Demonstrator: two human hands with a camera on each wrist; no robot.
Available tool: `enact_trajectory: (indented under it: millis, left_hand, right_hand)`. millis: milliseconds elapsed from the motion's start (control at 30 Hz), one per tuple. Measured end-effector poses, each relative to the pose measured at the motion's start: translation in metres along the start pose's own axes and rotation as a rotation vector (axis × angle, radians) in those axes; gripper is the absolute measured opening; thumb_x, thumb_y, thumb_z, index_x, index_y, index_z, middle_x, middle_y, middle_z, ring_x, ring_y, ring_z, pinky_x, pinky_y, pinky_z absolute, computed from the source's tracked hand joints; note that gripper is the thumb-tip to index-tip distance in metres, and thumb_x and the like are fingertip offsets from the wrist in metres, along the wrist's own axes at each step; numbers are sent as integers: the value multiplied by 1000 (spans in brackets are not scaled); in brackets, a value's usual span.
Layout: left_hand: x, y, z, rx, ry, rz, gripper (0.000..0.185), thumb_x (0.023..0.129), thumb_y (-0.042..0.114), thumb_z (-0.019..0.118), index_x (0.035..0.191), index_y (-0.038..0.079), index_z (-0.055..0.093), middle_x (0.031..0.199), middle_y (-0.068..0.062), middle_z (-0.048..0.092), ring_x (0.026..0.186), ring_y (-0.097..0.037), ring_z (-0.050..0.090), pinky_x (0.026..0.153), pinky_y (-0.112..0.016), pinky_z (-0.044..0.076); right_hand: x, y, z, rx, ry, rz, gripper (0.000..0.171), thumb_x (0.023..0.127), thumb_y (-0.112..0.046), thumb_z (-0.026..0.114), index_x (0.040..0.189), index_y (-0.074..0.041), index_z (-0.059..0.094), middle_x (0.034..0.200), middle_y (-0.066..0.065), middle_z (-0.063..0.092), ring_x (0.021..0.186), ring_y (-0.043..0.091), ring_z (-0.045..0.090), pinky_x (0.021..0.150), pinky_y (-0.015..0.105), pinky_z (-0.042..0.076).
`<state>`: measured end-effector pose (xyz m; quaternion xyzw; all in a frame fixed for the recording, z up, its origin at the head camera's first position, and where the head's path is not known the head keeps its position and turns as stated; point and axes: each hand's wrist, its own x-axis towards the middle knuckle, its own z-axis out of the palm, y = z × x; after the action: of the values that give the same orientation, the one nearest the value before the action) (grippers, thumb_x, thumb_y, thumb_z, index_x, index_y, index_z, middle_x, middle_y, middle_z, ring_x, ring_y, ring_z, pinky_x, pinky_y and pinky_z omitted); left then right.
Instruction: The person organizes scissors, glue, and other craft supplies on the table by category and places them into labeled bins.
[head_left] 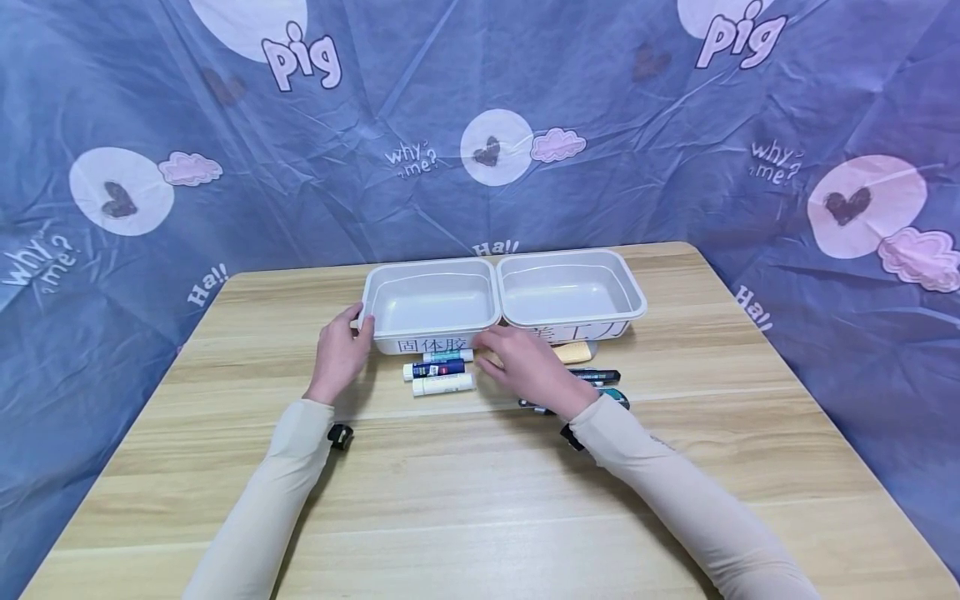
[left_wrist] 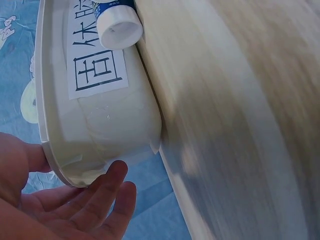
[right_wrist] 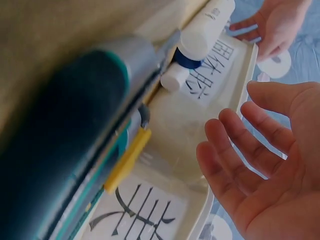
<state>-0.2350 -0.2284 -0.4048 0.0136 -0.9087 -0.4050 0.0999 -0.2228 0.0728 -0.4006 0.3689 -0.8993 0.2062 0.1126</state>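
Observation:
Two white plastic bins stand side by side on the table. My left hand [head_left: 341,358] holds the outer corner of the left bin [head_left: 437,335], its thumb at the rim [left_wrist: 46,150] and its fingers along the end wall. My right hand [head_left: 525,367] hovers in front of where the bins meet, fingers spread and nothing in its palm in the right wrist view. Left of it lie three glue sticks: a white one [head_left: 444,384], a blue one [head_left: 435,369] and a green-and-white one [head_left: 448,356]. Beneath and beside the right forearm lie utility knives, one yellow [head_left: 573,353], one black [head_left: 596,376], one teal and black [right_wrist: 65,105].
The right bin [head_left: 570,293] carries a paper label with large characters, partly covered by the right hand. A similar label [left_wrist: 95,70] is on the left bin. Behind the wooden table [head_left: 465,517] hangs a blue printed cloth [head_left: 420,208].

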Motion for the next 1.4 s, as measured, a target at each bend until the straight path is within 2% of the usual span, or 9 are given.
enact_trajectory:
  millis: [233,400,800,1200,1400]
  left_hand:
    - [-1,0,0,11,9,5,52,107,22,49,149,-8,45,142,-26,58,102,-38,70,77,-41,59]
    - [-1,0,0,3,9,7,52,107,22,49,149,-8,45,142,-26,58,104,-38,70,79,-43,59]
    - [-2,0,2,-4,9,6,52,107,21,50,149,-8,45,143,-26,57,103,-39,70,79,-45,60]
    - [-1,0,1,-13,3,3,51,107,21,49,150,-8,44,142,-28,57,105,-40,70,80,-47,61]
    - [0,0,0,-16,2,7,52,107,21,49,150,-8,43,142,-28,57,106,-40,70,82,-48,61]
  right_hand:
    - [-3,-6,11,-74,-13,-60,19,95,-19,74,112,-12,74,111,2,74,95,19,72,77,34,62]
    - [-5,-9,14,-111,-24,-69,17,95,-21,74,111,-14,74,107,0,72,90,17,70,72,33,61]
    - [-5,-11,18,-90,-74,-57,20,96,-21,73,114,-14,74,107,1,72,88,15,70,70,29,60]
    - [-6,-10,18,-63,-145,-41,22,95,-18,74,116,-13,74,107,2,74,86,15,70,68,29,59]
    - [-6,-10,19,-73,-172,-41,26,96,-16,72,121,-11,73,107,3,73,87,16,70,70,31,60]
